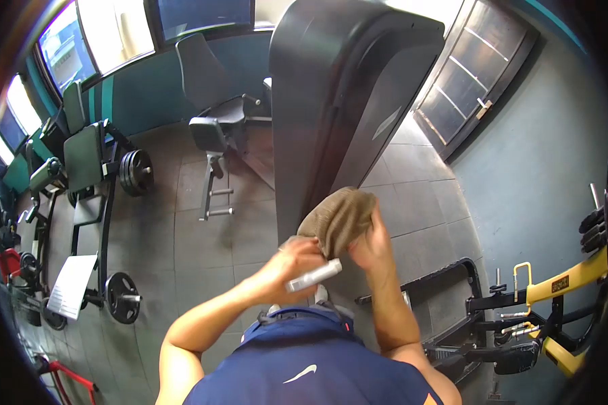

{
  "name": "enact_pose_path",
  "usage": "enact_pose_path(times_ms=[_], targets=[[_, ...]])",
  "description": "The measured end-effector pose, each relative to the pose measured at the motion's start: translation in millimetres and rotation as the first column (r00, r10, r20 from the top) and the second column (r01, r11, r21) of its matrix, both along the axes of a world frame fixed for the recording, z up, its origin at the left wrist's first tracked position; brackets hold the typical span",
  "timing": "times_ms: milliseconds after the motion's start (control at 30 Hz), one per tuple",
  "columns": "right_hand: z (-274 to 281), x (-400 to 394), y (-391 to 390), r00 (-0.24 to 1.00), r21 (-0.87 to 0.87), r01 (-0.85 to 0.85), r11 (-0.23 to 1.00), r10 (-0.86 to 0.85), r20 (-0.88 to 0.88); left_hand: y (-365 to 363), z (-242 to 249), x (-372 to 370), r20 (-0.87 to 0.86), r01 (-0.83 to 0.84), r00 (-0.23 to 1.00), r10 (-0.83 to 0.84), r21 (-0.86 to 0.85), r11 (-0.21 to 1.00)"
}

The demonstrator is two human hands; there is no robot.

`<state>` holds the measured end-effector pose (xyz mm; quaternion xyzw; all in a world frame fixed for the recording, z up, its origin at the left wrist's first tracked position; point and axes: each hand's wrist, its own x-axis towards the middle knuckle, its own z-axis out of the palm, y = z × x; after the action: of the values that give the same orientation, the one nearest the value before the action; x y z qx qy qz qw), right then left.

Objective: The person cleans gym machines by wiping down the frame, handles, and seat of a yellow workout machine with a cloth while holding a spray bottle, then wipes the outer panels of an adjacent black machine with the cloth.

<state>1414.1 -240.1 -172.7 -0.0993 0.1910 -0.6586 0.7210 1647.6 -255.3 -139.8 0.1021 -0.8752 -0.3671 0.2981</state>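
Note:
In front of my chest I hold a brown cloth (344,219), bunched and folded, up against the lower part of a tall dark machine housing (317,101). My right hand (371,246) grips the cloth at its right side, thumb raised along the edge. My left hand (298,262) is somewhat blurred, its fingers curled at the cloth's lower left. A whitish oblong object (314,275), bottle-like in shape, sticks out from under the left hand, which closes on it. Its exact kind cannot be made out.
Weight machines with black plates (136,172) line the left, with a white printed sheet (73,285) on one. A grey seat machine (213,101) stands behind. At right are a yellow-armed machine (561,287), black gloves (593,229) and a barred door (469,67).

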Motion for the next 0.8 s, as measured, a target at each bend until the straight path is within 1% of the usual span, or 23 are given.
enact_pose_path(times_ms=[67,133,167,233,267,300,333,367,400,433,467,500,533,567,600,633,667,700,733,767,800], targets=[[22,9,10,0.982,-0.052,0.186,0.981,-0.183,0.049,8,-13,6,0.052,0.166,0.983,-0.175,0.154,0.974],[52,7,16,0.974,-0.307,0.221,0.925,-0.227,0.019,24,-8,16,0.048,0.057,0.997,-0.064,0.126,0.990],[69,5,19,0.968,-0.426,0.232,0.874,-0.252,0.011,28,-12,21,0.021,0.040,0.999,-0.046,0.220,0.975],[111,6,15,0.949,-0.713,0.112,0.693,-0.288,-0.131,28,-19,29,-0.024,0.010,1.000,0.000,0.403,0.915],[124,8,8,0.911,-0.724,0.038,0.688,-0.321,-0.257,24,-21,34,-0.040,0.002,0.999,0.011,0.302,0.953],[137,9,1,0.855,-0.731,-0.036,0.681,-0.358,-0.375,20,-25,39,-0.033,-0.050,0.998,0.061,0.261,0.964],[148,12,-7,0.755,-0.623,-0.078,0.779,-0.362,-0.547,18,-31,44,-0.030,-0.103,0.993,0.112,0.217,0.971],[166,21,-23,0.501,-0.663,-0.197,0.723,-0.507,-0.702,17,-36,50,-0.031,-0.154,0.986,0.162,0.173,0.973],[188,32,-39,0.209,-0.683,-0.302,0.665,-0.653,-0.728,15,-40,56,-0.060,-0.201,0.974,0.217,0.209,0.957],[219,53,-66,-0.184,-0.670,-0.578,0.466,-0.874,-0.449,15,-44,62,-0.071,-0.243,0.961,0.267,0.242,0.939],[228,49,-101,-0.378,-0.592,-0.693,0.411,-0.907,-0.186,16,-49,69,-0.079,-0.285,0.945,0.318,0.277,0.918],[234,43,-134,-0.498,-0.482,-0.785,0.390,-0.860,0.114,18,-55,76,-0.083,-0.327,0.926,0.369,0.311,0.892],[258,39,-145,-0.582,-0.425,-0.762,0.489,-0.805,0.116,22,-66,84,-0.088,-0.363,0.896,0.434,0.416,0.834],[288,32,-152,-0.658,-0.366,-0.726,0.582,-0.742,0.124,23,-82,94,-0.102,-0.382,0.882,0.461,0.419,0.824],[317,19,-168,-0.692,-0.407,-0.636,0.656,-0.718,-0.076,26,-93,103,-0.049,-0.422,0.857,0.513,0.505,0.753],[338,2,-186,-0.690,-0.412,-0.537,0.736,-0.664,-0.286,34,-103,113,0.018,-0.457,0.831,0.557,0.592,0.663],[351,-21,-206,-0.746,-0.320,-0.355,0.879,-0.472,-0.469,46,-109,122,0.040,-0.494,0.815,0.578,0.570,0.657],[365,-35,-225,-0.751,-0.199,-0.171,0.965,-0.258,-0.608,50,-113,129,0.046,-0.529,0.796,0.604,0.538,0.656],[369,-36,-243,-0.793,-0.218,-0.251,0.943,-0.329,-0.513,47,-113,134,0.043,-0.564,0.774,0.632,0.501,0.656],[365,-40,-261,-0.823,-0.222,-0.329,0.918,-0.394,-0.409,44,-112,138,0.074,-0.591,0.758,0.648,0.499,0.634],[364,-30,-250,-0.855,-0.205,-0.361,0.910,-0.411,-0.316,43,-108,142,0.107,-0.613,0.745,0.658,0.497,0.614]])
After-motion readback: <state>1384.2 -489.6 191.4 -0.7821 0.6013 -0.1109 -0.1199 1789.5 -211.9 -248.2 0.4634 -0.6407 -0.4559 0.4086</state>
